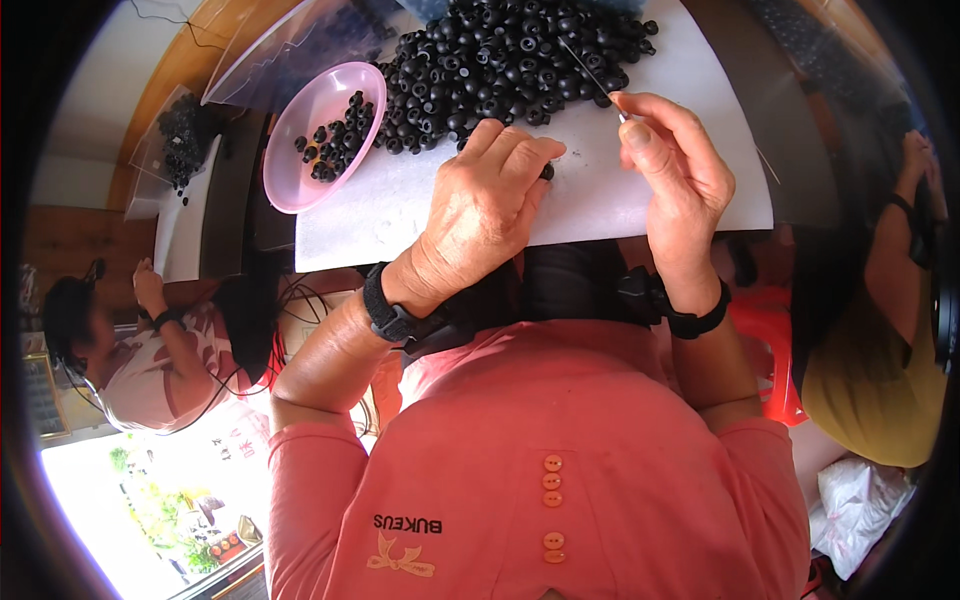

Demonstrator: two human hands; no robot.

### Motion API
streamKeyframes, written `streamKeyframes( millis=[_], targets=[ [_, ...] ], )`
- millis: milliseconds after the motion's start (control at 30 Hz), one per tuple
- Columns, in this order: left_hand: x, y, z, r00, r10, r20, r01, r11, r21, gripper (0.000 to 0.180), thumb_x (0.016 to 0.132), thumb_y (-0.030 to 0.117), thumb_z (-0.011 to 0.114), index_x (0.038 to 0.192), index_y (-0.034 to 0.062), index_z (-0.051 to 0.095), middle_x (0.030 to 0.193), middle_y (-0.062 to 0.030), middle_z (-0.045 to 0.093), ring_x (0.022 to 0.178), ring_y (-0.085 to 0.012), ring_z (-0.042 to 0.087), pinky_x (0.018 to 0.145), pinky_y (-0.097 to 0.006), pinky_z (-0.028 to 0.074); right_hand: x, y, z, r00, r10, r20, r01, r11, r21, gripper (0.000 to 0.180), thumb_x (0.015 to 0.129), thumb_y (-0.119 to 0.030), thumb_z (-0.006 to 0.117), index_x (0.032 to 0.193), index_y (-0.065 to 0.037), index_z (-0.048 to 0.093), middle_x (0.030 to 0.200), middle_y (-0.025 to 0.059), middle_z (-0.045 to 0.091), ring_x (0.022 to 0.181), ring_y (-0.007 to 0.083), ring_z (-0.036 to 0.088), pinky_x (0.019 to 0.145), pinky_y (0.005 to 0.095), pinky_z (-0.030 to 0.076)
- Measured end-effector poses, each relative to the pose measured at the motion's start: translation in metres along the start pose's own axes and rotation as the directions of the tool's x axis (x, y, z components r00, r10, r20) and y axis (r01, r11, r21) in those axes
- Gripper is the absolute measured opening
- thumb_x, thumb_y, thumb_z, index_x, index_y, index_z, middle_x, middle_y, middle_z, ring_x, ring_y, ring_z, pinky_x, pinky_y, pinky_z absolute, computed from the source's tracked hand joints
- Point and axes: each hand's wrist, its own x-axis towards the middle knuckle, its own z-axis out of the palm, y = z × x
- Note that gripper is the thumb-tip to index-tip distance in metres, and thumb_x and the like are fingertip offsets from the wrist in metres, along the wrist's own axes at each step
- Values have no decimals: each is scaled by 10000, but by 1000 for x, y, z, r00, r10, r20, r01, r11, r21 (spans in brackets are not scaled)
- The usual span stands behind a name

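Two bare hands work at the centre of the frame over one white foam sheet (420, 205). The left hand (485, 200) lies knuckles-up with its fingers curled down, the fingertips pressing on a single black bead (547, 171) on the sheet. The right hand (675, 165), right of centre, pinches one thin needle (590, 70) between thumb and forefinger; the needle is straight, glinting metal and slants up-left into the heap of black beads (500, 60) at the upper centre. Those beads are small, round, matt and holed, too many to count. One shallow, round, pink plastic bowl (300, 170) sits at the upper left, at the sheet's edge, with roughly twenty of the same beads inside. Each wrist carries one black strap. Two other people sit at the frame's left and right edges.
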Motion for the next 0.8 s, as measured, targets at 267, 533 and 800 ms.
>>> streamKeyframes(
  millis=[267, 533, 800],
  targets=[
    [3, 2, 3, 998, 26, 57, -37, 980, 198, 255, 721, -22, 733, 960, 33, 665, 914, -96, 589, 828, -300, 570, 679, -393, 513, 0, -2, 2, 999, 30, 17, -30, 999, 9, 183, 904, -56, 728, 1075, 7, 707, 928, 5, 718, 684, 27, 484, 613, 179, 404],
    [0, -4, -8, 971, -238, -19, 210, 888, -409, 204, 939, 11, 610, 1130, -28, 670, 872, -51, 588, 695, -124, 528, 588, -271, 453, 0, -8, 3, 990, 40, 135, -37, 999, -29, 208, 889, -54, 743, 1082, 10, 698, 967, 44, 719, 715, 49, 543, 666, 190, 474],
    [-15, -5, -26, 763, -513, 393, 392, -116, -913, 269, 976, 86, 580, 1198, -58, 632, 831, -94, 633, 642, -140, 537, 504, -251, 394, -6, -14, 16, 916, -183, 356, 260, 948, -182, 206, 858, -32, 753, 1048, -4, 677, 875, 99, 698, 756, 172, 685, 660, 276, 554]
  ],
)
